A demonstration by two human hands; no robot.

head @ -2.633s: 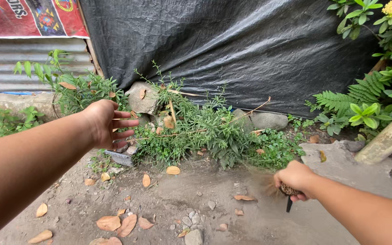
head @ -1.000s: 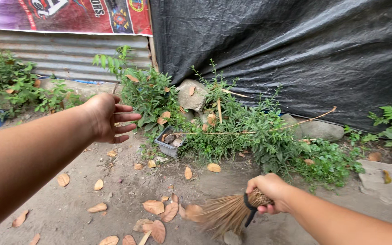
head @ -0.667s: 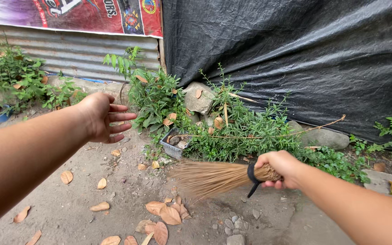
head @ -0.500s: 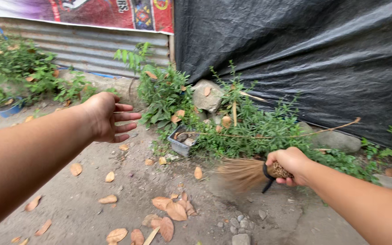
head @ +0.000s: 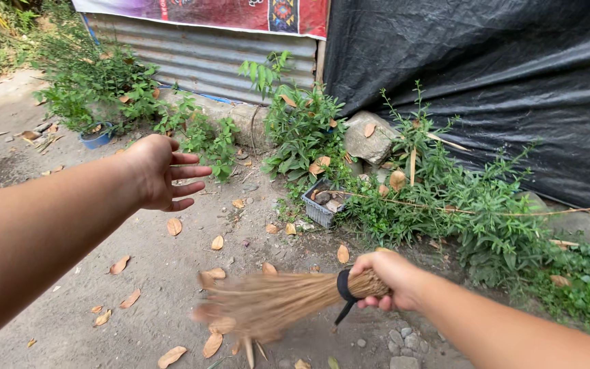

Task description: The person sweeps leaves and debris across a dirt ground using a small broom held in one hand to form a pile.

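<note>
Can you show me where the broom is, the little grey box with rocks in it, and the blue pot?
broom [head: 274,304]: head view, on the blurred straw bristles.
grey box [head: 319,213]: head view, on its front wall.
blue pot [head: 95,139]: head view, on its side by the plants.

Broom [head: 274,304]: short hand broom of thin tan-brown sticks, bundled and bound at the grip end by a black band with a loose black tail hanging down. Lies roughly level, low over the dirt ground, bristles pointing left and fanning out. Bristle end motion-blurred. Grip end enclosed in the right hand [head: 392,280]; bristle tips over dry leaves [head: 214,342].
</note>
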